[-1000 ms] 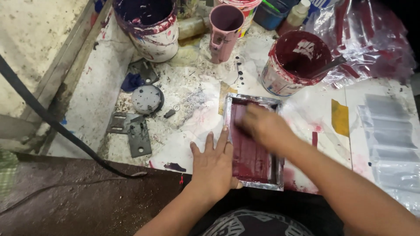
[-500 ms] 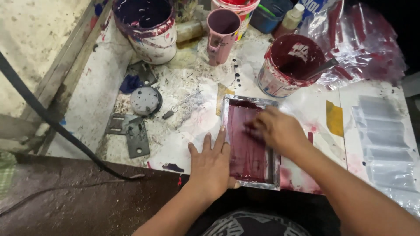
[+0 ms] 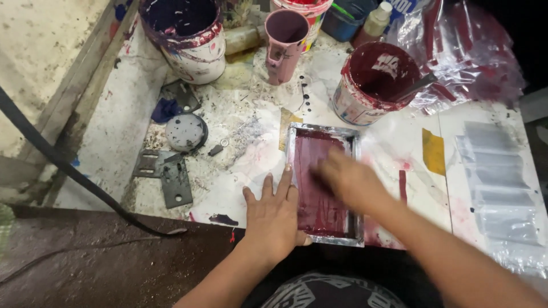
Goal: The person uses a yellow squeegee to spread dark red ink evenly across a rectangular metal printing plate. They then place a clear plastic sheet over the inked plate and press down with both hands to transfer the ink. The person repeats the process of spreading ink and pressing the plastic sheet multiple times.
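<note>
Small rectangular metal-framed printing screen coated in dark red ink [image 3: 322,185] lies flat on the paint-spattered white worktop [image 3: 251,154], near its front edge, long side running away from the person. Left hand [image 3: 274,219] is palm down, fingers spread and straight, pressed flat on the worktop against the screen's left frame edge; thumb side overlaps the frame's lower left corner. Forearm comes in from bottom centre. Right hand [image 3: 348,182] sits over the screen's mesh, right-centre, motion-blurred; fingers point toward the left and appear bunched, but can't tell whether it's pinching anything or what is under it. Right forearm runs diagonally in from the lower right corner. Behind the screen, well apart: white plastic bucket of dark red ink [image 3: 374,82] with a stick handle leaning out on its right side. Left of that, an upright pink plastic jug [image 3: 283,45]. Further left, a larger white bucket smeared purple inside [image 3: 188,40]. On the worktop left of the hands: round grey metal disc [image 3: 185,132] and flat grey metal hinge plates [image 3: 165,174]. Right side: yellow tape strip [image 3: 434,151], then a stack of clear plastic bags [image 3: 502,188]. Black cable [image 3: 63,165] crosses the left edge.
</note>
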